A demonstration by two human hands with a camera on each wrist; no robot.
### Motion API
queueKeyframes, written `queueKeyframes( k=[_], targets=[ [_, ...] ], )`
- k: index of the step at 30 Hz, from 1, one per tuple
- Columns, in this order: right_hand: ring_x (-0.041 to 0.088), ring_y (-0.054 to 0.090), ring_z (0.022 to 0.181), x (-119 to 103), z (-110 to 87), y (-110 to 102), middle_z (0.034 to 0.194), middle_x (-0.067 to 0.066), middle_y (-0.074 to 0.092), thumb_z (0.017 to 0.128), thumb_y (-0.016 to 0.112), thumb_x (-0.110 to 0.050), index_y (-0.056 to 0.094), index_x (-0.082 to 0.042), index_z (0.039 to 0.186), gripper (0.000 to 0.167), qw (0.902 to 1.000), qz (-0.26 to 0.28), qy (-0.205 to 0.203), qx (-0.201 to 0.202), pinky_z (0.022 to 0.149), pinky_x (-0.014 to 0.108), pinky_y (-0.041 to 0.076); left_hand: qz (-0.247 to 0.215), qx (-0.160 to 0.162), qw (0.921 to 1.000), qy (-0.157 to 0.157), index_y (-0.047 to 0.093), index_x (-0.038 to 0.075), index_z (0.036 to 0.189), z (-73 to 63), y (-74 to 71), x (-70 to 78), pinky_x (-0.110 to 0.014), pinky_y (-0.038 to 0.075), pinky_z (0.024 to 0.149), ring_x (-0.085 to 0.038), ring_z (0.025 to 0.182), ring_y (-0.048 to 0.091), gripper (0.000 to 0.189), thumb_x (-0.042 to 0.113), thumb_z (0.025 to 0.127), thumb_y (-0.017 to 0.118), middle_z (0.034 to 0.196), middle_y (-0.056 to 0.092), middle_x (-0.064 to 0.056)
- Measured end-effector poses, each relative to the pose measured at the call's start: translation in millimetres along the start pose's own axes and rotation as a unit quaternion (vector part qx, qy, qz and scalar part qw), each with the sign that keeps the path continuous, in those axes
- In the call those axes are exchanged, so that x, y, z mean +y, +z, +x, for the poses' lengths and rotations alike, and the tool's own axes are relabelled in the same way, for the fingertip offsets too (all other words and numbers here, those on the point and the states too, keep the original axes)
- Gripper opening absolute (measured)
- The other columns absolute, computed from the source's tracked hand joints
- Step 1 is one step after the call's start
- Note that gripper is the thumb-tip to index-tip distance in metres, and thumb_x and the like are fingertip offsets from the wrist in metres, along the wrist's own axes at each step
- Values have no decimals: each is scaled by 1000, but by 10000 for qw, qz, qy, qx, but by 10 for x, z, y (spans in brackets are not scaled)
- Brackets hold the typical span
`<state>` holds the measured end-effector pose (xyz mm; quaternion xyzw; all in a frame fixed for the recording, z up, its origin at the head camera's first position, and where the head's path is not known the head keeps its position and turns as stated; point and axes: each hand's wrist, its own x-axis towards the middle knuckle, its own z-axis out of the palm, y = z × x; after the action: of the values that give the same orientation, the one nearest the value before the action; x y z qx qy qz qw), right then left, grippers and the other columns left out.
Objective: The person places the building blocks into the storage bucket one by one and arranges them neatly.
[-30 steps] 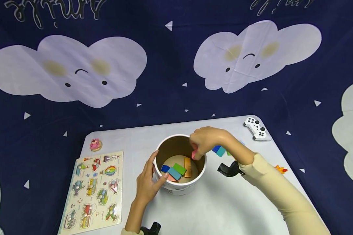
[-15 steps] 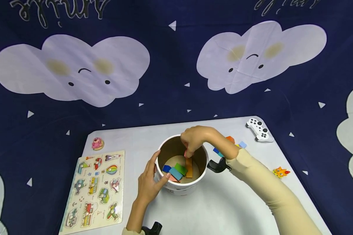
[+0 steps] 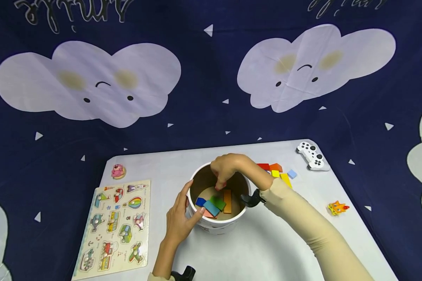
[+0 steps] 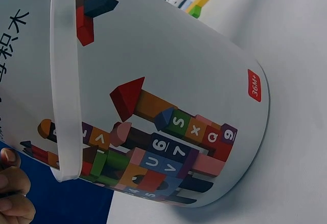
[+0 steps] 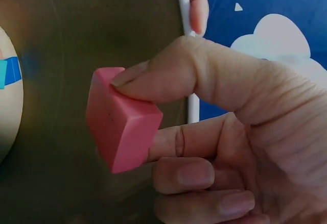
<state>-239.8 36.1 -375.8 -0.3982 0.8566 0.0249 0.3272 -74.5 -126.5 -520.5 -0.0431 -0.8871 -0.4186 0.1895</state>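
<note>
In the right wrist view we are looking into a bucket (image 5: 61,132), where the right hand (image 5: 245,137) is gripping a pink block (image 5: 117,122). The thumb is pressing along one edge of it and the index finger is bracing the opposite side, so the block is lying at the very tips and jutting out past them; the other fingers are curling just beside it.

In the head view we are seeing that same pinch hanging inside the bucket, over the blocks at the bottom: an orange block (image 3: 227,203), a green block (image 3: 218,203), a teal block (image 3: 211,208) and a dark blue block (image 3: 200,201). The left hand (image 3: 177,220) is holding the bucket at its near left side, thumb over the rim, fingers along the outside. On the counter (image 3: 260,242), a puzzle board (image 3: 117,230) is lying to the left, and loose blocks (image 3: 276,173) are showing beyond the right forearm, near a white game controller (image 3: 313,156).

In the left wrist view we are facing the bucket's printed wall (block towers and letters), and the left hand's bent fingers are peeking in at the edge; we are unable to tell here exactly where they are touching.
</note>
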Motion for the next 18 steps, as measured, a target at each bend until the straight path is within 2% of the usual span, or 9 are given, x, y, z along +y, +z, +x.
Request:
queueKeyframes(
  k=[4,8,12,18],
  targets=[
    [9,46,61,-10,42,26,58,-12,58,73,80,-34,63,-23,57,26,10000,28,65,7,55,26,36,1,32,10000,57,37,34,152,-4,2,-2,-24,35,56,-10,68,45,82,47,77,66,102,57,0],
    [9,47,62,-19,74,42,57,-12,58,74,80,-34,63,-22,57,27,10000,29,88,-3,57,26,37,-17,26,10000,65,36,34,153,-5,-1,3,-25,35,56,-8,67,43,82,47,78,66,110,59,-6],
    [9,47,62,-25,111,70,57,-11,56,74,80,-30,62,-20,59,25,9999,118,79,7,58,24,38,-18,30,10000,61,36,34,153,-6,0,5,-25,36,56,-9,68,44,82,47,78,65,114,60,-7],
    [10,47,62,-59,169,99,57,-9,52,74,79,-21,58,-19,59,26,9996,284,90,-35,59,24,39,-16,41,10000,19,36,35,152,-9,11,-4,-25,34,55,-13,68,46,81,47,77,65,96,53,3]
  ],
)
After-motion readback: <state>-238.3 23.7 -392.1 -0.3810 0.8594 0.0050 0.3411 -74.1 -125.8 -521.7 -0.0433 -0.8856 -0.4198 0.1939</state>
